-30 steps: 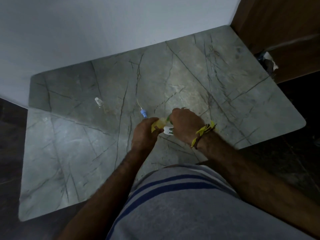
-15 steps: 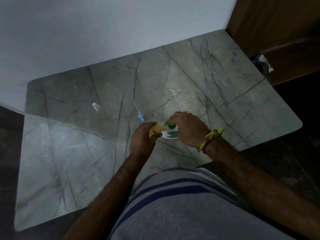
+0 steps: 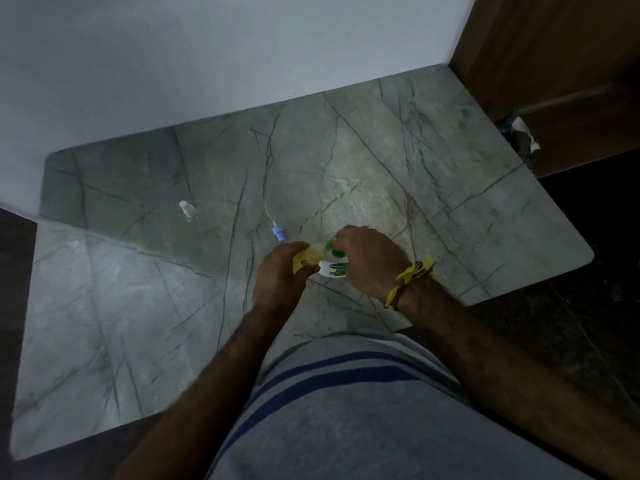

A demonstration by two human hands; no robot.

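A white bottle with a green label point(image 3: 333, 269) stands on the grey marble table point(image 3: 381, 168), near its front edge. My right hand point(image 3: 372, 263) curls over its green top point(image 3: 330, 244), and most of the bottle is hidden under that hand. My left hand point(image 3: 280, 275) grips a small yellow bottle point(image 3: 306, 259), tilted with its mouth toward the green top. The two bottles meet or nearly meet; I cannot tell which.
A blue and white pump head with a thin tube point(image 3: 278, 233) lies on the table just beyond my left hand. A small clear cap point(image 3: 187, 208) lies further left. A white wall bounds the back, a wooden panel point(image 3: 554, 64) the right.
My right hand has shifted off the white bottle's side, so its green label now shows. Both hands have stayed at the same spot on the table.
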